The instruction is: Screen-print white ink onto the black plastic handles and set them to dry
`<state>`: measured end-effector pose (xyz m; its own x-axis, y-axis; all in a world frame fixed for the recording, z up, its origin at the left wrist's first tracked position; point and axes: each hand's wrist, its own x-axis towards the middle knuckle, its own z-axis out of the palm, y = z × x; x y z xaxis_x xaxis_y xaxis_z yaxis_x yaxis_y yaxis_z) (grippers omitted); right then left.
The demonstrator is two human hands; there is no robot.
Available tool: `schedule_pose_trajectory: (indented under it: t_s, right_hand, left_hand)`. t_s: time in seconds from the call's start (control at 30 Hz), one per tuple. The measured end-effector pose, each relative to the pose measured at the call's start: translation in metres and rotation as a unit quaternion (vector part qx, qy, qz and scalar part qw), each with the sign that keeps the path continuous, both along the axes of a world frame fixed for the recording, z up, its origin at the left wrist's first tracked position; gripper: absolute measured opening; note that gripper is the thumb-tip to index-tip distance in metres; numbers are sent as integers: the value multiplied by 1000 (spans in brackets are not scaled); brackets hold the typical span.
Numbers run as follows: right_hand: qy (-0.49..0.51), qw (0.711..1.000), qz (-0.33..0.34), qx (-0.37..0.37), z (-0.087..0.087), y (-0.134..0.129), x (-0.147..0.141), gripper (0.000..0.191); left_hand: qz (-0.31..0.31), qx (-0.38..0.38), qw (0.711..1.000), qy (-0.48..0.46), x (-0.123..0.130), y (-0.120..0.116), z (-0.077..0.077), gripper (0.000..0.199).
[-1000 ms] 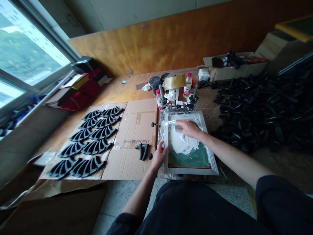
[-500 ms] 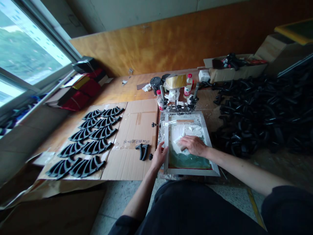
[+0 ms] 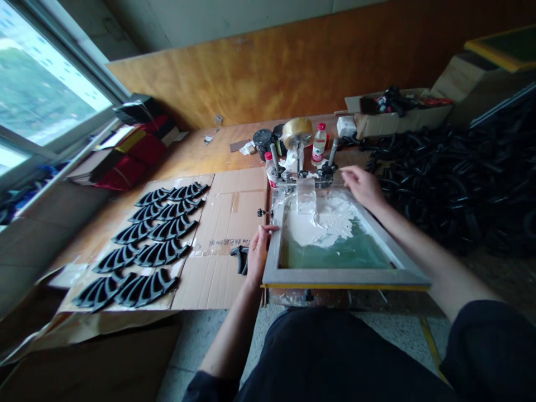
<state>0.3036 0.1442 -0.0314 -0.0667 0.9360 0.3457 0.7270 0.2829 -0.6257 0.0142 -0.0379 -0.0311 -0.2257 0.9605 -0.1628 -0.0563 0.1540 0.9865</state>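
Upper left, a metal-framed window (image 3: 42,92) with blurred greenery beyond the glass. Just below its right end, a stack of red, yellow and black boxes (image 3: 144,153). Along the back, an upright glossy brown wooden board (image 3: 234,78) before a plain grey wall (image 3: 209,19). Farther right, a small white package (image 3: 345,126) beside an open brown cardboard carton (image 3: 381,125) of dark and red odds and ends. Below, speckled grey floor (image 3: 184,346).

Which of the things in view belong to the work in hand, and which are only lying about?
Likely in the work:
framed screen
white paste
clamps behind it
black parts in rows

Likely just lying about:
farther red-capped bottle
red bundle
open cardboard box
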Motion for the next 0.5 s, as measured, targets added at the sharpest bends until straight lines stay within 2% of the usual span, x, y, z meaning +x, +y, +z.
schedule_pose_trajectory:
  t_s: [0.07, 0.1, 0.17, 0.23, 0.27, 0.33, 0.4, 0.43, 0.5]
  right_hand:
    - [4, 998, -55, -36, -16, -2, 28, 43]
    - [-4, 997, -56, -58, -28, -9, 34, 44]
    - [-32, 995, 5, -99, -56, -35, 29, 45]
    - [-78, 985, 105, -108, -82, -66, 5, 42]
    - [-113, 978, 148, -94, -92, -82, -9, 36]
    - [-181, 967, 166, -70, -104, -108, -38, 25]
    - [-221, 964, 126, -72, -105, -128, -62, 16]
    - [-226, 965, 108, -77, -102, -137, -71, 14]
    - [-211, 967, 124, -68, -92, -152, -86, 15]
  left_hand:
    - [25, 69, 997, -30, 6, 19, 23, 59]
    - [31, 102, 994, -36, 9, 29, 33, 57]
    - [17, 139, 989, -49, 15, 48, 50, 55]
    - [6, 147, 986, -76, 20, 56, 56, 53]
    - [18, 142, 985, -93, 24, 55, 53, 53]
    - [34, 84, 988, -122, 34, 42, 34, 54]
    - [-24, -61, 987, -145, 48, 17, 4, 59]
    - [-87, -151, 972, -155, 56, 3, -12, 63]
    - [-136, -229, 944, -196, 69, -22, -41, 63]
